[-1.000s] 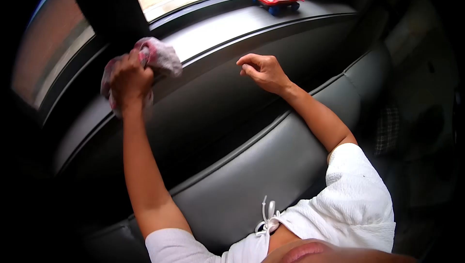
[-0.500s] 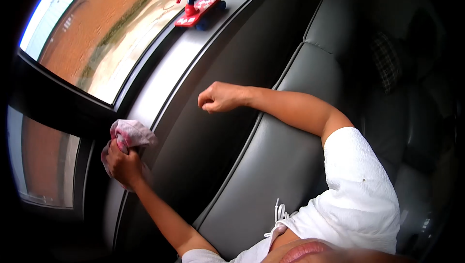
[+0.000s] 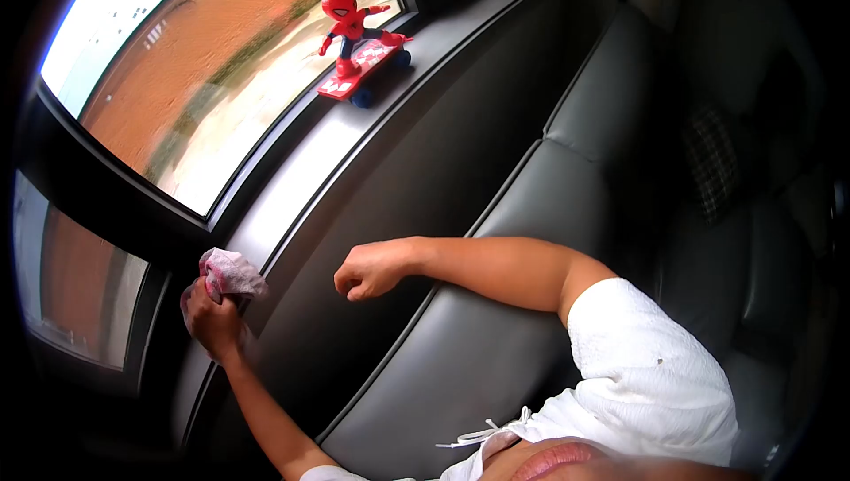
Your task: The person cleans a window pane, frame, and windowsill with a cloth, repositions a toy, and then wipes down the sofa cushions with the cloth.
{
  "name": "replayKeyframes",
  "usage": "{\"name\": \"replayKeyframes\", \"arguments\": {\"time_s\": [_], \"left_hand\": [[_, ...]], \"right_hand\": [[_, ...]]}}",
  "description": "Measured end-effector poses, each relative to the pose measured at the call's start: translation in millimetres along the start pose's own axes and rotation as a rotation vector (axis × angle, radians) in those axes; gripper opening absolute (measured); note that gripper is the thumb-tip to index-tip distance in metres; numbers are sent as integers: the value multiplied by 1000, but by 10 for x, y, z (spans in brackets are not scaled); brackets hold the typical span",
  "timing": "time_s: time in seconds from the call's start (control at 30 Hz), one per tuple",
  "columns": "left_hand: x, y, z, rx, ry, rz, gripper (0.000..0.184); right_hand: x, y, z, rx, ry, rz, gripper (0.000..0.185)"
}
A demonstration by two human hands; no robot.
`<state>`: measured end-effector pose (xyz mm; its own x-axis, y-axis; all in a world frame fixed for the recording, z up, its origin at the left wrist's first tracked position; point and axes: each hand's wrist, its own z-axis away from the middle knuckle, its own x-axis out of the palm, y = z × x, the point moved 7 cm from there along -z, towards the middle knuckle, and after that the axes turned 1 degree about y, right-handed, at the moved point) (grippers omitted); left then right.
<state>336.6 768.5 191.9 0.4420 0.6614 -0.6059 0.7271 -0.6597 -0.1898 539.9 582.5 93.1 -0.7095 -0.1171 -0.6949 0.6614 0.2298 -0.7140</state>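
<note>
A crumpled pink-and-white cloth [image 3: 232, 275] is bunched in my left hand [image 3: 212, 321], whose fingers are wrapped round it. That hand rests at the sill [image 3: 292, 184] beside the window frame. My right hand [image 3: 376, 270] is curled into a loose fist in front of the dark panel under the sill, and nothing shows in it. Farther along the sill stands a red-and-blue masked figure [image 3: 345, 34] on a red toy skateboard [image 3: 363, 69] with blue wheels, apart from both hands.
Large window panes [image 3: 221, 65] line the left side, with an orange wall and pale ground outside. A grey padded seat back [image 3: 478, 330] runs alongside the sill, below my right forearm. Dark checked fabric [image 3: 711, 162] lies at the right in shadow.
The view has shifted, so the toy and sill appear lower. My right hand sits lower and a little left in view. My left hand keeps hold of the cloth at the sill.
</note>
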Motion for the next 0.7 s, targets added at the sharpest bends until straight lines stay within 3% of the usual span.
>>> {"name": "replayKeyframes", "arguments": {"time_s": [0.27,0.37,0.7], "left_hand": [[-15,42,16,-79,25,-86,29],[54,23,15,-106,5,-222,24],[90,-2,-9,-124,-16,-133,25]], "right_hand": [[-26,-68,33,-97,-80,-192,39],[-67,-94,78,-39,-106,-160,40],[-65,-84,109,-26,-124,-157,40]]}}
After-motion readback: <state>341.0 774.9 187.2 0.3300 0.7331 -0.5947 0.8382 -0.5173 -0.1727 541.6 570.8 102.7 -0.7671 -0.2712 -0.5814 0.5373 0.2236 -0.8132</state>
